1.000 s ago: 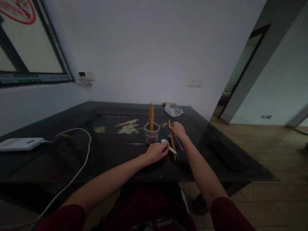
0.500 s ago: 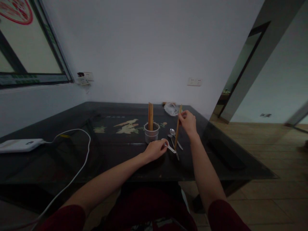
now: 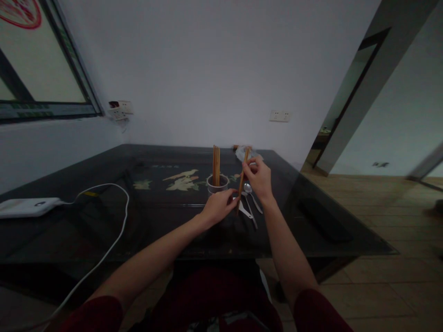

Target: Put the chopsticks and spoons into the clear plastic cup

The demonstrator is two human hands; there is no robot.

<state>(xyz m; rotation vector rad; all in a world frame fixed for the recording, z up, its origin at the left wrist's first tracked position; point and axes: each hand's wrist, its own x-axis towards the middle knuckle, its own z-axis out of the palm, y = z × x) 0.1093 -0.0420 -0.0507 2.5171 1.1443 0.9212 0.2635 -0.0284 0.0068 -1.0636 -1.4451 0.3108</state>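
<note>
My right hand point(image 3: 258, 177) pinches a pair of wooden chopsticks point(image 3: 242, 177) near their top and holds them almost upright, tips down by my left hand. My left hand point(image 3: 218, 206) is curled on the dark table, fingers closed at the handle of a white plastic spoon point(image 3: 244, 211). Just behind it stands a small clear cup point(image 3: 218, 183) holding several upright chopsticks point(image 3: 216, 165). Two metal spoons point(image 3: 249, 193) lie on the table right of the cup, under my right hand.
The dark glass-topped table point(image 3: 104, 221) has an inlaid bird picture. A white power bank point(image 3: 26, 206) with a white cable point(image 3: 114, 230) lies at the left. A crumpled plastic bag point(image 3: 242, 154) sits at the far edge. Tiled floor and a doorway lie to the right.
My right hand lifted the chopsticks off the table, raised them upright, then carried them left toward the cup. My left hand shifted slightly forward by the white spoon.
</note>
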